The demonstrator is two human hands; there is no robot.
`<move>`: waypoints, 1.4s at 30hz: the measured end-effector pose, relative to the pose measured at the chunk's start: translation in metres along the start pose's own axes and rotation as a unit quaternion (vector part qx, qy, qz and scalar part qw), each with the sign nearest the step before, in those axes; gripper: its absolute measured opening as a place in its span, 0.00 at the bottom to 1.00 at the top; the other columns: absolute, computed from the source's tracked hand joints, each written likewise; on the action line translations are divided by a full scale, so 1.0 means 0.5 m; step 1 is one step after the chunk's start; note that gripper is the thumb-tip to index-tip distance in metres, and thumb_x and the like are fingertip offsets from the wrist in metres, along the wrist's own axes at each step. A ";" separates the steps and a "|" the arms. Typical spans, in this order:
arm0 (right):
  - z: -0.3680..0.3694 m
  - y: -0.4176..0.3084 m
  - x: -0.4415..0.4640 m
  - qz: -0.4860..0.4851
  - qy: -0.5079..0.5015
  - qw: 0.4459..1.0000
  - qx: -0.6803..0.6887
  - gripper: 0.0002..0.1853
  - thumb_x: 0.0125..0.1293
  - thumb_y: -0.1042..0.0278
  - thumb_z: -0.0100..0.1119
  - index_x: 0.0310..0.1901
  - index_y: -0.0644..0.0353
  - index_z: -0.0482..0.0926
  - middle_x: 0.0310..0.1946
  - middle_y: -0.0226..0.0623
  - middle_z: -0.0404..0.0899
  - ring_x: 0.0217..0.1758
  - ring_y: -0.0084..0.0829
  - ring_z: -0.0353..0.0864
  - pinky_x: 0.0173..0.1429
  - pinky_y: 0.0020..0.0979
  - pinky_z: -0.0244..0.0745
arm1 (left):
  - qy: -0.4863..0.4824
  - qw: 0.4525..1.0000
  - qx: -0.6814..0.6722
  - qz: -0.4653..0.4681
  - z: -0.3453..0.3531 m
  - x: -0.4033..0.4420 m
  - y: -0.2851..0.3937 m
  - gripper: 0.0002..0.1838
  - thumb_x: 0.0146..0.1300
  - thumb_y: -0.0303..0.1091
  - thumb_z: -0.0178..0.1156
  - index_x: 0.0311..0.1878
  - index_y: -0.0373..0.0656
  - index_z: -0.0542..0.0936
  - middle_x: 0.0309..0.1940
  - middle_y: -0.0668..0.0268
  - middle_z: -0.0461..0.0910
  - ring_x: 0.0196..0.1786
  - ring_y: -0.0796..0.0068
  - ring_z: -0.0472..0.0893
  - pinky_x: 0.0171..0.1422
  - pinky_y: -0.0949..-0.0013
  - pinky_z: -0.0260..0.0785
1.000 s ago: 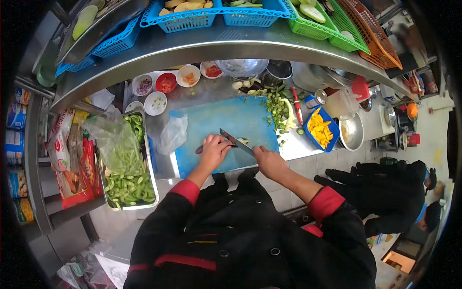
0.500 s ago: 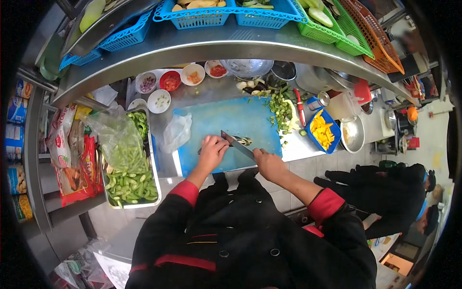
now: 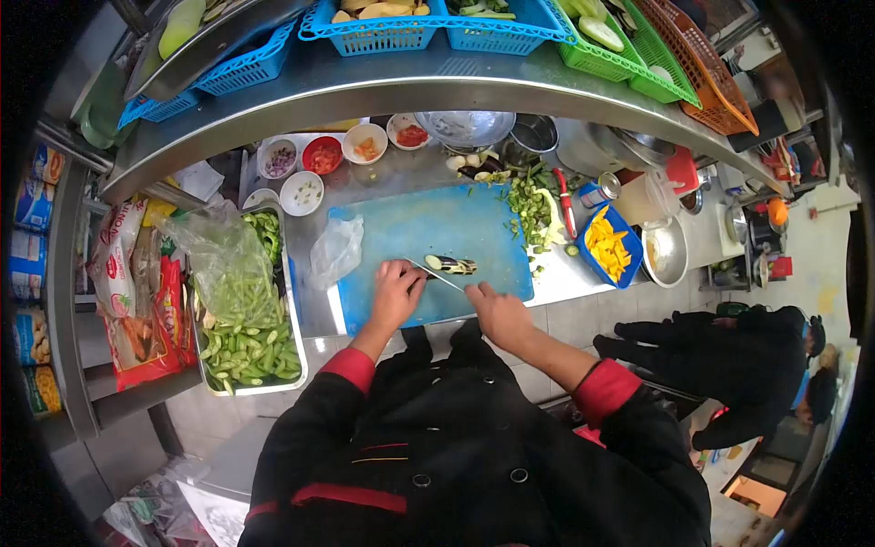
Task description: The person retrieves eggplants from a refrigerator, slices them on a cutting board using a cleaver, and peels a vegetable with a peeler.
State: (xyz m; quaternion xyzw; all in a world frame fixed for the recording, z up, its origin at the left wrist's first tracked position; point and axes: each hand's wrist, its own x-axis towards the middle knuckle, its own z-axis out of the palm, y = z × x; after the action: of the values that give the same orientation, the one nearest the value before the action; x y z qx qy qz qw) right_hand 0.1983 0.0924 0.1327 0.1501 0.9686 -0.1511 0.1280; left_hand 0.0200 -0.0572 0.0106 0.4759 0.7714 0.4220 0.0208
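Over the blue cutting board (image 3: 410, 226), my right hand (image 3: 498, 315) is closed round the handle of a kitchen knife (image 3: 441, 276). Its blade slants up and left, with the tip beside the fingers of my left hand (image 3: 396, 290). That hand is curled down on the board over what looks like a dark eggplant, mostly hidden under the fingers. Just beyond the blade lies a cut, partly peeled eggplant piece (image 3: 452, 264) with dark stripes and a pale cut face. A crumpled clear plastic bag (image 3: 336, 250) rests on the board's left edge.
Green trimmings (image 3: 531, 211) and a red-handled peeler (image 3: 565, 202) lie right of the board, near a blue basket (image 3: 625, 273) of yellow pieces. At left stands a metal tray (image 3: 298, 342) of cut green vegetables. A steel shelf (image 3: 401, 98) overhangs the back. Another person (image 3: 738, 360) stands at right.
The knife has shifted left and its blade now appears edge-on. My right hand moved slightly left too. The cut eggplant piece now shows fully beyond the blade.
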 end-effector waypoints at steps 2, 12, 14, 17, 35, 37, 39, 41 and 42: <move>0.000 -0.011 -0.030 0.009 -0.003 1.000 0.014 0.17 0.65 0.75 0.52 0.56 0.60 0.69 0.45 0.47 0.77 0.36 0.52 0.87 0.38 0.50 0.83 | 0.000 1.000 0.006 -0.001 0.000 -0.008 0.001 0.07 0.56 0.30 0.69 0.39 0.46 0.85 0.40 0.63 0.76 0.48 0.56 0.74 0.53 0.54 0.66; 0.021 -0.017 -0.054 0.029 0.040 0.996 0.072 0.18 0.65 0.76 0.51 0.57 0.58 0.70 0.45 0.48 0.76 0.38 0.55 0.85 0.42 0.51 0.82 | 0.014 1.000 0.010 0.013 0.010 -0.025 -0.008 0.10 0.51 0.28 0.69 0.38 0.45 0.83 0.43 0.61 0.75 0.50 0.54 0.74 0.54 0.53 0.68; 0.017 -0.001 -0.054 0.062 0.054 0.992 0.092 0.17 0.66 0.76 0.50 0.57 0.58 0.70 0.45 0.49 0.76 0.39 0.57 0.84 0.42 0.52 0.81 | 0.012 1.000 0.010 0.010 0.010 -0.026 -0.013 0.12 0.51 0.28 0.69 0.40 0.46 0.83 0.43 0.61 0.75 0.50 0.54 0.74 0.55 0.53 0.68; 0.017 0.036 -0.059 0.121 0.108 0.977 0.137 0.15 0.68 0.74 0.51 0.55 0.59 0.71 0.44 0.51 0.77 0.40 0.59 0.82 0.43 0.53 0.80 | 0.007 1.000 0.015 -0.013 0.000 -0.026 -0.009 0.16 0.49 0.28 0.69 0.44 0.46 0.82 0.44 0.61 0.75 0.51 0.53 0.74 0.56 0.52 0.68; 0.007 0.052 -0.151 0.135 0.297 0.931 0.167 0.20 0.55 0.73 0.69 0.52 0.50 0.83 0.40 0.37 0.77 0.34 0.41 0.83 0.38 0.41 0.80 | 0.064 0.994 -0.032 -0.084 -0.079 -0.032 0.002 0.20 0.47 0.19 0.63 0.46 0.40 0.74 0.46 0.55 0.76 0.52 0.51 0.76 0.59 0.57 0.70; 0.012 0.049 -0.149 0.140 0.290 0.929 0.180 0.20 0.55 0.73 0.69 0.51 0.50 0.83 0.40 0.37 0.77 0.34 0.41 0.83 0.38 0.41 0.80 | 0.072 0.988 -0.069 -0.116 -0.089 -0.030 0.013 0.21 0.47 0.18 0.64 0.47 0.41 0.73 0.46 0.55 0.76 0.50 0.52 0.77 0.57 0.59 0.71; 0.018 0.048 -0.151 0.148 0.283 0.928 0.192 0.19 0.55 0.72 0.69 0.51 0.50 0.83 0.40 0.37 0.77 0.34 0.41 0.83 0.38 0.41 0.80 | 0.079 0.988 -0.076 -0.107 -0.098 -0.020 0.026 0.22 0.46 0.18 0.64 0.47 0.41 0.73 0.46 0.56 0.76 0.50 0.53 0.77 0.57 0.59 0.71; 0.024 0.053 -0.153 0.143 0.295 0.926 0.187 0.18 0.56 0.72 0.68 0.50 0.50 0.83 0.40 0.38 0.77 0.35 0.43 0.83 0.39 0.42 0.80 | 0.085 0.988 -0.085 -0.097 -0.099 -0.016 0.027 0.22 0.46 0.18 0.65 0.46 0.41 0.73 0.46 0.56 0.76 0.49 0.53 0.78 0.56 0.60 0.71; 0.025 0.055 -0.153 0.143 0.296 0.926 0.187 0.18 0.56 0.72 0.68 0.50 0.50 0.83 0.40 0.38 0.77 0.35 0.43 0.83 0.39 0.42 0.80 | 0.081 0.989 -0.076 -0.092 -0.099 -0.016 0.025 0.22 0.46 0.18 0.64 0.47 0.40 0.73 0.46 0.56 0.76 0.50 0.53 0.77 0.57 0.59 0.71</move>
State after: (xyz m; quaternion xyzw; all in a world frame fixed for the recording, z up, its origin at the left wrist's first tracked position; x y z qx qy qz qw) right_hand 0.2804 0.0942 0.1366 0.3460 0.8848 -0.2586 -0.1745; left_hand 0.0119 -0.0922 0.0477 0.3639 0.7767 0.5131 0.0334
